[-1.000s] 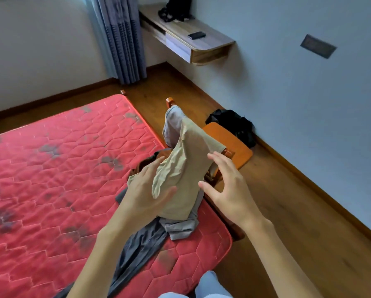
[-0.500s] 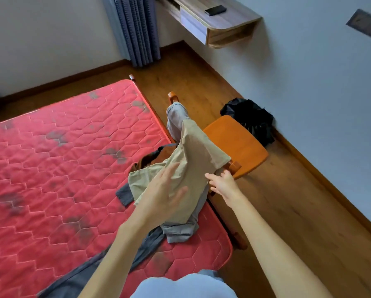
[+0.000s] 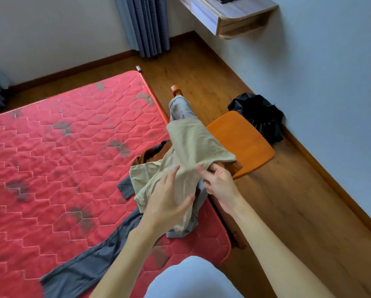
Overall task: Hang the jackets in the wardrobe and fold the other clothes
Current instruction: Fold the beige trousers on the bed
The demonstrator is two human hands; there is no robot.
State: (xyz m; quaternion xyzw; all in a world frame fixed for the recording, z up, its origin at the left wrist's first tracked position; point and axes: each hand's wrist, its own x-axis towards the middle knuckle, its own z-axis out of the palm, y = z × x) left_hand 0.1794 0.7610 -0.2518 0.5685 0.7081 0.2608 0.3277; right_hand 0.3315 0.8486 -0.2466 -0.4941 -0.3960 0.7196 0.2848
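Observation:
A beige garment [image 3: 188, 151] lies draped over the back of an orange wooden chair [image 3: 240, 138] and onto the corner of the red mattress [image 3: 62, 168]. My left hand [image 3: 169, 198] rests spread on the lower part of the beige cloth, thumb out to the right. My right hand [image 3: 217, 181] pinches the beige cloth's right edge beside the chair. A light grey garment [image 3: 180, 108] hangs under it on the chair back. Dark grey trousers [image 3: 90, 263] trail across the mattress toward me. A brown garment [image 3: 152, 153] peeks out beneath the beige one.
A black bag [image 3: 259, 112] sits on the wooden floor against the right wall. A wall-mounted wooden shelf [image 3: 234, 14] carries a dark phone. Grey curtains [image 3: 148, 24] hang in the far corner. Bare floor lies to the right of the chair.
My right hand has moved in from the open air to the cloth's right edge and closed on it. My left hand stays on the beige garment. The view has tilted downward.

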